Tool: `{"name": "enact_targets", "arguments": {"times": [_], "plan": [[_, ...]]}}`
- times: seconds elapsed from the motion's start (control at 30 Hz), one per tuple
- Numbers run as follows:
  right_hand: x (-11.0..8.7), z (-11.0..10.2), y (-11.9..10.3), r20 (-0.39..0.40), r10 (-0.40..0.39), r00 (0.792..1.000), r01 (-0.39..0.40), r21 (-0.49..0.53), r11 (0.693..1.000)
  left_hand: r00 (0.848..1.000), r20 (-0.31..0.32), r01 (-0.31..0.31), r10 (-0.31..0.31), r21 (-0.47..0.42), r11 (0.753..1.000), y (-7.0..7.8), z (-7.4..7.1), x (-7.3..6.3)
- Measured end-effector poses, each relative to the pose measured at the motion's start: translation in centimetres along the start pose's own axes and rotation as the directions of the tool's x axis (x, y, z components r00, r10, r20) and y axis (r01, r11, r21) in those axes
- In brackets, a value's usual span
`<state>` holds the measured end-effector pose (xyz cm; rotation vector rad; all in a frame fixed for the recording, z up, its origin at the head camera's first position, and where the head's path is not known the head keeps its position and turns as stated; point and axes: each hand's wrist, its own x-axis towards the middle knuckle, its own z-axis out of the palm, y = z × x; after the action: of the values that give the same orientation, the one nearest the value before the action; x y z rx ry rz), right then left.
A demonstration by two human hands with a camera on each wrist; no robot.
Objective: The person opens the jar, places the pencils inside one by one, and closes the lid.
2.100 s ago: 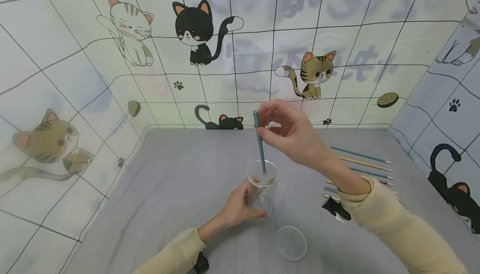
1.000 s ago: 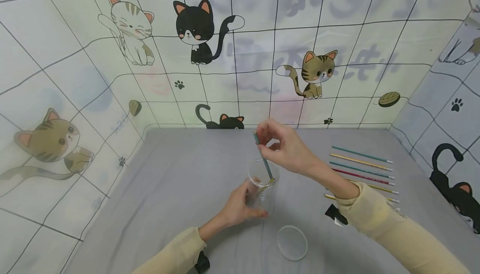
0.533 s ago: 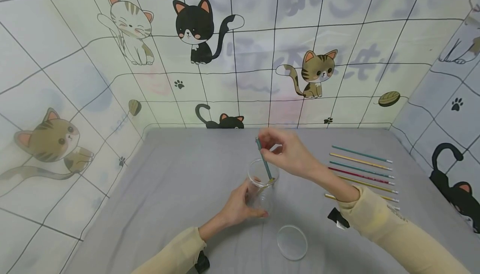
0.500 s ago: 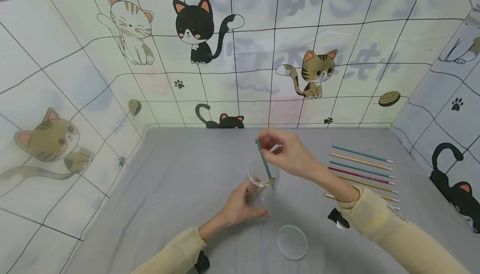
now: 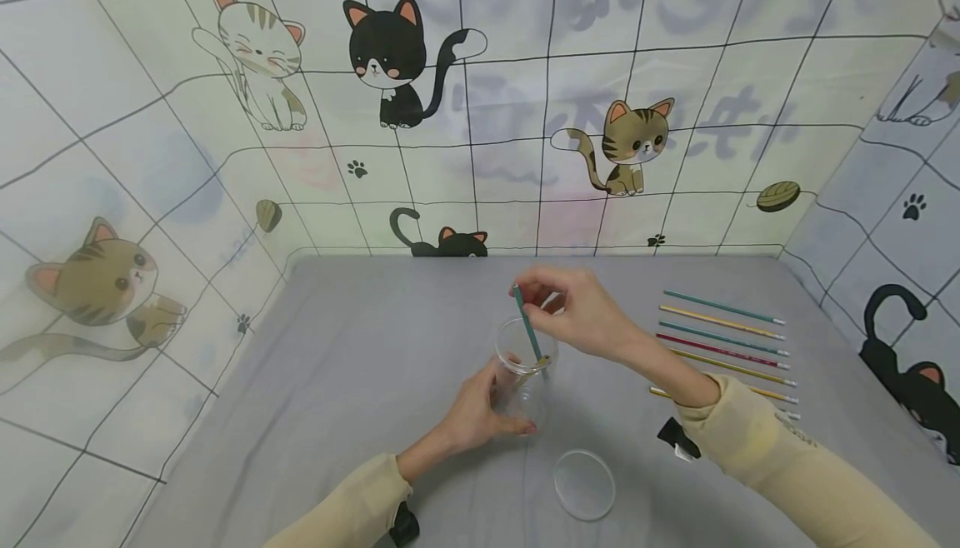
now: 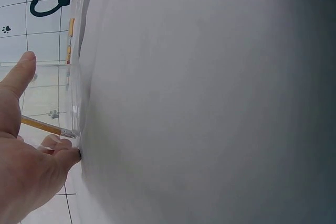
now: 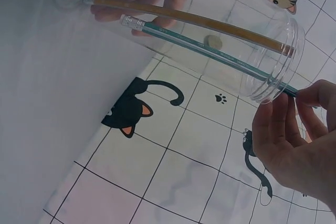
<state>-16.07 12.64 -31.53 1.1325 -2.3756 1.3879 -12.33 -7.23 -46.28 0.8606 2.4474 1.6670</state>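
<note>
1. Jar (image 5: 527,405): upright on the bench (image 5: 360,348); the left hand (image 5: 474,416) curls around its lower wall, thumb in front, presumably to steady it.
2. Green pencil (image 5: 528,323): slanted through the jar's mouth, eraser end down inside; the right hand's (image 5: 573,306) grip pinches it near the top, likely leaving its lower length free to pass the rim.
3. Yellow pencil (image 7: 194,18): leaning inside the jar, apparently propped by the wall.
4. Row of pencils (image 5: 723,351): spaced apart right of the jar, probably for easy single pickup.
5. Lid (image 5: 584,485): flat near the jar, leaving its mouth open.
</note>
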Motion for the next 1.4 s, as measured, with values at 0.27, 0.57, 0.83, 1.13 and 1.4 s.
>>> {"name": "enact_targets", "arguments": {"times": [0.27,0.57,0.83,1.13,1.4], "plan": [[0.1,0.1,0.1,0.018,-0.026,0.999,0.027,-0.031,0.999,0.999,0.031,0.018,-0.017,-0.033,0.999,2.2,-0.7,-0.1],[0.0,-0.2,-0.3,0.007,-0.009,1.000,0.010,-0.034,0.999,0.999,0.025,0.022,-0.023,0.010,1.000,-1.9,0.2,0.1],[-0.7,-1.4,-0.2,-0.020,0.032,0.999,-0.033,-0.045,0.998,0.999,0.027,0.026,-0.026,-0.001,1.000,-2.2,0.2,0.2],[-2.3,-3.0,0.5,-0.063,0.081,0.995,-0.087,-0.083,0.993,0.999,0.019,0.035,-0.035,0.019,0.999,-2.0,0.2,0.2],[-3.5,-3.9,1.1,-0.075,0.157,0.985,-0.163,-0.076,0.984,1.000,0.011,0.029,-0.029,0.032,0.999,-1.9,0.3,0.1]]}}
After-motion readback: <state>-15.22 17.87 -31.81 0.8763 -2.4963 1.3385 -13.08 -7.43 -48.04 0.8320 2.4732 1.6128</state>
